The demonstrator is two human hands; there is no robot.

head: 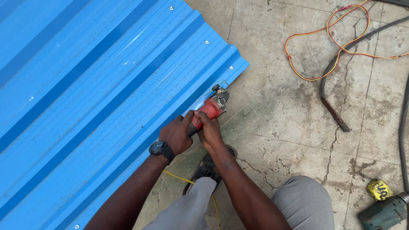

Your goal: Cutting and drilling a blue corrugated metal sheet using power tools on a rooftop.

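Both hands, left hand (177, 135) and right hand (208, 127), close together around an angle grinder (209, 110) at the edge of a corrugated sheet (93, 98) spreading left of the grip. Right of it, well apart, cables (336, 51) lie on the floor (277, 106); a drill (385, 213) lies lower right.

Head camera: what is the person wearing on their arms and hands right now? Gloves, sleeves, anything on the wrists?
Both arms are bare, with no sleeves in view. The left hand and the right hand have no gloves and no rings that I can see. A black wristwatch with a round, chunky case and a dark strap sits on the left wrist. The right wrist has nothing on it.
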